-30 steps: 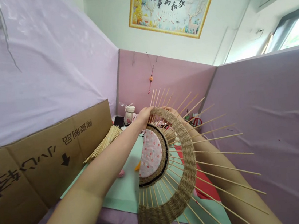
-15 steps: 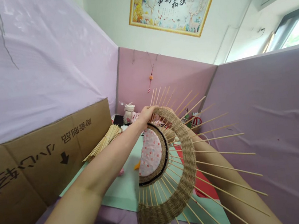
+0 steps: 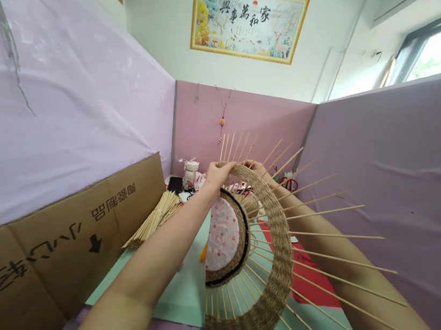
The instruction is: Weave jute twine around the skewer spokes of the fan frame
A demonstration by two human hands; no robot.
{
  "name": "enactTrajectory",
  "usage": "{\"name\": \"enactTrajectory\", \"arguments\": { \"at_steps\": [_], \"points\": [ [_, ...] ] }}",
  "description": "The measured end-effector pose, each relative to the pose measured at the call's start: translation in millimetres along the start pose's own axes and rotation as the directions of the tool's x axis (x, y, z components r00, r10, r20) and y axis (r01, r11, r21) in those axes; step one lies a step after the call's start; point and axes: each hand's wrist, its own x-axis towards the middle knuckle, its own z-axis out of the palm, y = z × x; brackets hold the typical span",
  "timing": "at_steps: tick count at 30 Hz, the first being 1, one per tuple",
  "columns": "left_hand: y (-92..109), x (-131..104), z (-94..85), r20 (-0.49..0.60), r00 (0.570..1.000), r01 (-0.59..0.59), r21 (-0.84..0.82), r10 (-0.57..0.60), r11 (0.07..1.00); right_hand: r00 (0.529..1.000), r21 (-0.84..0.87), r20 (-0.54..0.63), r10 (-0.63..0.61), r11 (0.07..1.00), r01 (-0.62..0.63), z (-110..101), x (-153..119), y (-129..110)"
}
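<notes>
A half-round woven fan [image 3: 282, 243] of straw cord over thin radiating sticks is held up in front of me. Its core carries a pale pink dotted cloth half-disc [image 3: 222, 235] edged with a black band. Bare stick ends jut out past the broad woven outer band. My left hand [image 3: 220, 174] is closed on the top end of that band, thumb and fingers pinching it. My right hand [image 3: 257, 169] sits behind the band near the top, fingers bent round its upper edge among the sticks; part of it is hidden by the weaving.
A bundle of thin sticks [image 3: 152, 217] lies left beside an upright cardboard sheet [image 3: 70, 228]. A white jar [image 3: 191, 173] and a dark phone-like object [image 3: 175, 184] stand at the back. Red material [image 3: 313, 282] lies on the pale green tabletop [image 3: 173, 295]. Lilac and pink partitions surround the table.
The view has tilted slightly up, so the surroundings sit lower. My right hand's fingers now show more above the band's edge. Both hands stay at the fan's top.
</notes>
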Motion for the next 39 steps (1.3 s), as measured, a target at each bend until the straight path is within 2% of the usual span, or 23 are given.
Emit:
{"name": "enactTrajectory", "arguments": {
  "at_steps": [4,8,16,25,39],
  "points": [
    [2.8,-4.4,5.5,-0.06,0.998,-0.032,0.016,0.033,0.999,0.997,-0.013,-0.055,-0.055,0.998,0.054,0.7,21.1,-7.5],
    [8.0,-9.0,11.8,-0.069,0.996,-0.053,0.015,0.053,0.999,0.986,-0.038,-0.099,-0.132,0.991,0.128,7.6,37.5,-17.9],
    [14.0,-10.4,12.9,-0.057,0.997,-0.046,-0.03,0.044,0.999,0.974,-0.111,-0.106,-0.2,0.976,0.188,22.5,46.7,-31.0],
    [12.4,-7.1,11.9,-0.028,1.0,0.0,-0.029,-0.001,1.0,0.923,-0.23,-0.2,-0.329,0.931,0.282,17.5,55.4,-35.2],
    [8.9,-2.6,7.5,0.038,0.999,0.037,-0.031,-0.036,0.999,0.879,-0.263,-0.205,-0.431,0.889,0.374,13.4,82.2,-42.8]
  ]
}}
